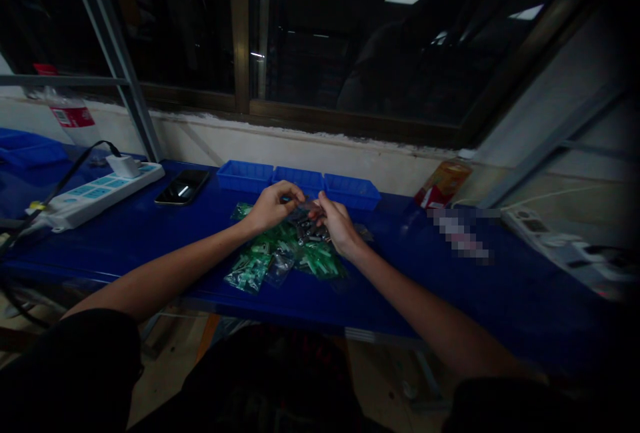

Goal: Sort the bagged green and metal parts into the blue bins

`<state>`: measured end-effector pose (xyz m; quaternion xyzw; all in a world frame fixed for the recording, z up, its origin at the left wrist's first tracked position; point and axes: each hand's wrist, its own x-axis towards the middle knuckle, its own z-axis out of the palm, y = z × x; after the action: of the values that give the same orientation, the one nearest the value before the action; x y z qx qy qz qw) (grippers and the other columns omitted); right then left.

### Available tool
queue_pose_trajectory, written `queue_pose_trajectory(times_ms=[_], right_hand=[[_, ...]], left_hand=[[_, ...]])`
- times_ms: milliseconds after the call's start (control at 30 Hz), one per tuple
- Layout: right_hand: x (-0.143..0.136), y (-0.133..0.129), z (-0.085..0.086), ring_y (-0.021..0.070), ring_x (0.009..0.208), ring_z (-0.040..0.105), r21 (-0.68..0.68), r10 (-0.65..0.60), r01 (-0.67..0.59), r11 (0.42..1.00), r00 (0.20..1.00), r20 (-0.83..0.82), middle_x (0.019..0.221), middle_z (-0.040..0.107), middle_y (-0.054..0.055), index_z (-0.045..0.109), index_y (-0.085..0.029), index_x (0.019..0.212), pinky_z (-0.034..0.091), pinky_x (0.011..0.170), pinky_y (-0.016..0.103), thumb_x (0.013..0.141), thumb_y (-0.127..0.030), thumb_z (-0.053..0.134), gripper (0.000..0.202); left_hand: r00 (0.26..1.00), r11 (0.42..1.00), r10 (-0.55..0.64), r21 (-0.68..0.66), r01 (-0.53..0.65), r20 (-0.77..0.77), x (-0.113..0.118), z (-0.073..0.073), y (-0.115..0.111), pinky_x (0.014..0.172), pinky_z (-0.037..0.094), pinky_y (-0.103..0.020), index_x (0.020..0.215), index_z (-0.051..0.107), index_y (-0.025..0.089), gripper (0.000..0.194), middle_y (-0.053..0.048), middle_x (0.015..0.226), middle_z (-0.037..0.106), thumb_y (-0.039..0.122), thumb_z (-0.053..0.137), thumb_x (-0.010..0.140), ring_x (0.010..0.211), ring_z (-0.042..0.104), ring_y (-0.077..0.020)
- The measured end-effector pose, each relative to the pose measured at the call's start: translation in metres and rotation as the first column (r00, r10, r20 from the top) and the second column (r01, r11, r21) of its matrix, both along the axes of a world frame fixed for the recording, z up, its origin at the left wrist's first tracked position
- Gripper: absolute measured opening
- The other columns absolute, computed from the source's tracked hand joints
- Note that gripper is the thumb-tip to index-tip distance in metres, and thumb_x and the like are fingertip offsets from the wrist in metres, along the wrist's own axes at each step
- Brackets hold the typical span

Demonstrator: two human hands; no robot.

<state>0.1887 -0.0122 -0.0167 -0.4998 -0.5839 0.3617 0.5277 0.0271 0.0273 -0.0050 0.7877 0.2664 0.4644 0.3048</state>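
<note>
Above a heap of small packets, my left hand (274, 207) and my right hand (339, 225) face each other with fingers pinched. A small clear plastic bag (307, 205) appears to stretch between their fingertips; its contents are too blurred to make out. Right below lie dark and silvery small parts (305, 227), partly covered by my right hand. Around them spread several clear bags of green pieces (249, 271), some overlapping. Another clear bag (280, 266) with little colour rests among the green ones.
Three blue bins (246, 176) line the back by the wall. At left are a phone (182, 187), a white power strip (100, 194) with a cable, and a bottle (73, 116). An amber drink bottle (447, 179) and another power strip (560, 246) stand right on the blue table (165, 239).
</note>
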Motion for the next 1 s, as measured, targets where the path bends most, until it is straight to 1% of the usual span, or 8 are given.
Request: queue_pose_trajectory(times_ms=[200,333,467,600,700,800,933,1000], right_hand=[[-0.002,-0.003,-0.001,0.0123,0.053,0.048,0.172,-0.053,0.033,0.985,0.993,0.110,0.059,0.053,-0.001,0.056,-0.019,0.075,0.036,0.049,0.023,0.074,-0.043,0.054,0.024],[-0.001,-0.007,0.000,0.0134,0.053,0.050,0.313,-0.135,0.033,0.949,0.941,0.310,0.060,0.056,0.000,0.058,-0.019,0.078,0.038,0.051,0.025,0.079,-0.035,0.050,0.018],[-0.002,-0.007,0.005,0.0160,0.065,0.055,0.466,-0.215,-0.059,0.883,0.831,0.513,0.073,0.060,0.004,0.062,-0.019,0.085,0.041,0.063,0.028,0.082,-0.028,0.047,0.017],[-0.004,0.001,0.008,0.0173,0.076,0.055,0.518,-0.212,-0.172,0.838,0.771,0.600,0.081,0.057,0.005,0.063,-0.022,0.092,0.042,0.072,0.030,0.083,-0.019,0.042,0.023],[-0.007,0.011,0.013,0.0175,0.083,0.053,0.512,-0.167,-0.206,0.834,0.790,0.590,0.084,0.053,0.005,0.063,-0.021,0.093,0.043,0.075,0.031,0.079,-0.013,0.041,0.027],[-0.008,0.020,0.019,0.0178,0.085,0.052,0.418,-0.051,-0.207,0.885,0.847,0.528,0.089,0.050,0.006,0.062,-0.020,0.092,0.045,0.067,0.028,0.073,-0.013,0.047,0.025],[-0.009,0.030,0.021,0.0159,0.079,0.053,0.181,0.121,-0.180,0.967,0.947,0.296,0.091,0.051,0.005,0.062,-0.019,0.081,0.043,0.060,0.026,0.073,-0.029,0.056,0.014],[-0.010,0.035,0.017,0.0151,0.078,0.052,0.052,0.172,-0.179,0.982,0.978,0.119,0.088,0.053,0.005,0.062,-0.018,0.075,0.042,0.058,0.025,0.076,-0.041,0.053,0.024]], left_hand=[[0.978,0.992,0.129,0.025,-0.127,-0.166,0.000,0.005,-0.005,0.079,0.044,-0.031,0.076,0.064,0.016,0.015,-0.005,0.088,0.058,0.012,0.050,0.072,0.091,0.053,-0.0174],[0.984,0.969,0.126,-0.197,-0.148,-0.122,0.001,0.009,-0.007,0.075,0.043,-0.030,0.077,0.064,0.014,0.019,-0.006,0.088,0.062,0.029,0.051,0.076,0.085,0.055,-0.0185],[0.994,0.875,0.092,-0.472,-0.111,-0.063,0.000,0.012,-0.005,0.054,0.038,-0.025,0.070,0.062,0.013,0.045,-0.006,0.076,0.063,0.052,0.041,0.080,0.063,0.053,-0.0143],[0.997,0.813,0.082,-0.577,-0.072,-0.008,-0.003,0.012,-0.001,0.045,0.030,-0.021,0.065,0.056,0.013,0.032,-0.001,0.060,0.054,0.043,0.052,0.077,0.048,0.043,-0.0079],[0.995,0.839,0.071,-0.544,-0.018,0.077,-0.006,0.011,0.003,0.046,0.032,-0.019,0.069,0.055,0.012,0.020,0.002,0.058,0.050,0.031,0.057,0.075,0.046,0.042,-0.0056],[0.985,0.893,0.114,-0.448,-0.045,0.127,-0.009,0.008,0.007,0.050,0.038,-0.020,0.075,0.054,0.012,0.020,0.002,0.063,0.052,0.031,0.057,0.076,0.050,0.047,-0.0064],[0.980,0.951,0.183,-0.268,-0.155,0.083,-0.013,0.005,0.012,0.061,0.045,-0.024,0.081,0.056,0.013,0.018,-0.002,0.074,0.056,0.030,0.056,0.078,0.064,0.055,-0.0110],[0.978,0.971,0.207,-0.132,-0.201,0.032,-0.015,0.006,0.012,0.067,0.046,-0.026,0.080,0.058,0.013,0.014,-0.004,0.081,0.057,0.028,0.056,0.078,0.076,0.056,-0.0135]])
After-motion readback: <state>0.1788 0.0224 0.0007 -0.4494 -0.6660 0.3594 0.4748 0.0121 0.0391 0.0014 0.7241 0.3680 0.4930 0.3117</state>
